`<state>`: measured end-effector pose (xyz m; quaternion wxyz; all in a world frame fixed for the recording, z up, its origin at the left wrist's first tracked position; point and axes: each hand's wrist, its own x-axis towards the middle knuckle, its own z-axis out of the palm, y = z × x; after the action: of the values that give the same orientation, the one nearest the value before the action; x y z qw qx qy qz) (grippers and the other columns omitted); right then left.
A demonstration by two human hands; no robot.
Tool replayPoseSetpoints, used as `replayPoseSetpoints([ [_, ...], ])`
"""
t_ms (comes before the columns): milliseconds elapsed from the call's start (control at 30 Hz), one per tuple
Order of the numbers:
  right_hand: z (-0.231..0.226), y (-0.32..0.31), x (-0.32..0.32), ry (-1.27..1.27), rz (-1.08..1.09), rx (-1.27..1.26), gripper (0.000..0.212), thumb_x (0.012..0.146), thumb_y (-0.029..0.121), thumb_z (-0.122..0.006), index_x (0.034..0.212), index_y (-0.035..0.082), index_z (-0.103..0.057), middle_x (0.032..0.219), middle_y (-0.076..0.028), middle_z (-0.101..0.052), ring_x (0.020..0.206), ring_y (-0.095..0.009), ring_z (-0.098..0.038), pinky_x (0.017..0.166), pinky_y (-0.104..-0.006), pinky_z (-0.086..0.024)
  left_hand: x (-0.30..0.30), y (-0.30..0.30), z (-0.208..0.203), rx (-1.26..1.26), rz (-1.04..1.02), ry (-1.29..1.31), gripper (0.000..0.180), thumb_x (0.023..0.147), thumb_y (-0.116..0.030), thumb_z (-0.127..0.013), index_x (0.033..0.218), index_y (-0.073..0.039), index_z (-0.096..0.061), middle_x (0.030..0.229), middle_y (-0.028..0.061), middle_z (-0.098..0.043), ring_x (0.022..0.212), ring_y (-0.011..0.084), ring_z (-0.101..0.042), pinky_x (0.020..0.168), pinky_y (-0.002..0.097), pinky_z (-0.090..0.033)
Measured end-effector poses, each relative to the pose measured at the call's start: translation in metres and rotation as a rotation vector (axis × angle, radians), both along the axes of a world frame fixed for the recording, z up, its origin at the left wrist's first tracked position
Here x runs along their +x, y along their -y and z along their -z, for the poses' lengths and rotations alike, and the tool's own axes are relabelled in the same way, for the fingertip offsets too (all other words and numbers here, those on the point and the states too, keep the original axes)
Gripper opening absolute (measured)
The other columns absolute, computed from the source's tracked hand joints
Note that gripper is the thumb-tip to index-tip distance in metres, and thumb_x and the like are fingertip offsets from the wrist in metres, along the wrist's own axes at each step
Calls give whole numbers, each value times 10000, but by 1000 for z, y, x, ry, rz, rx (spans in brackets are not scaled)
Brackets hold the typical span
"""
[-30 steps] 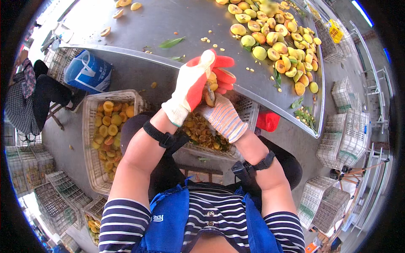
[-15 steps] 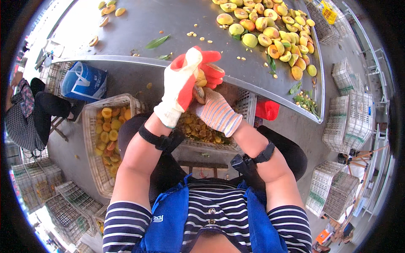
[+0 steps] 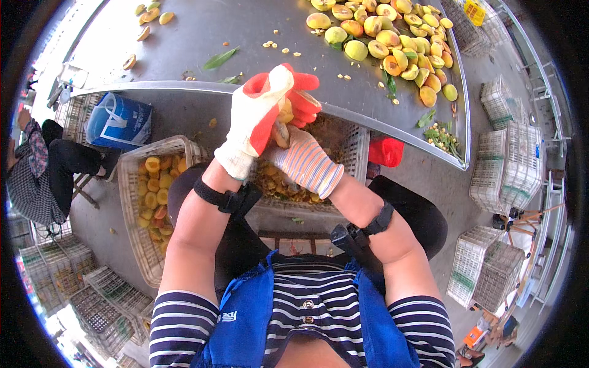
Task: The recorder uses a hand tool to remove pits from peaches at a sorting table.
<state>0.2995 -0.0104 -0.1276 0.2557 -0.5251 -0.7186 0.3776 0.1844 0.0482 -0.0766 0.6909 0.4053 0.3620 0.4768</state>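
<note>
My left hand (image 3: 261, 113), in a white glove with a red coated palm, is closed around a yellow peach piece (image 3: 286, 113). The red fingers curl over it at the table's front edge. My right hand (image 3: 310, 162), in a striped knit glove, presses against it from below. Its fingers are closed, and a brownish rounded thing (image 3: 281, 135) shows at their tips; what it is I cannot make out. Beneath both hands stands a crate (image 3: 358, 150) with peach scraps and pits.
On the metal table (image 3: 184, 49) lies a heap of halved peaches (image 3: 392, 43), with leaves and loose kernels. A crate (image 3: 132, 214) of peach halves stands left of my legs, a blue bucket (image 3: 126, 119) beyond it. Another person (image 3: 46, 165) sits at far left. Stacked crates (image 3: 509, 165) stand right.
Both hands have shifted slightly left together, still pressed around the peach piece. The whole view has moved a little, too.
</note>
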Motion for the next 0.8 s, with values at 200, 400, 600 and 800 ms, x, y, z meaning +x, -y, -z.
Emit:
replayPoseSetpoints([
  [200,-8,1,-6,-267,-16,-93,481,925,262,-779,1348,87,-630,1203,-126,-727,1129,-320,-690,985,-443,-539,-6,2,-7,24,39,58,345,1040,-292,-703,1151,34,-711,949,110,-751,732,208,-724,666,349,-610],
  [400,-19,8,4,-633,63,-513,449,908,197,-786,1315,62,-656,1131,-68,-730,1032,-227,-683,945,-383,-539,-9,-2,-5,-24,159,138,556,1071,-472,-597,1200,55,-718,903,175,-769,719,252,-747,648,341,-612],
  [600,-8,15,-2,-505,20,-158,413,903,185,-783,1279,53,-674,1085,-72,-724,1016,-217,-681,930,-373,-540,-19,-2,-5,-9,282,82,580,1070,-499,-586,1191,50,-730,881,180,-771,692,252,-743,652,327,-617],
  [800,-12,11,14,-249,-135,-90,539,896,254,-803,1357,50,-616,1152,-125,-697,1099,-254,-674,969,-403,-533,-19,-12,12,-175,320,346,606,1083,-521,-535,1282,35,-667,979,191,-766,819,303,-752,754,393,-619],
])
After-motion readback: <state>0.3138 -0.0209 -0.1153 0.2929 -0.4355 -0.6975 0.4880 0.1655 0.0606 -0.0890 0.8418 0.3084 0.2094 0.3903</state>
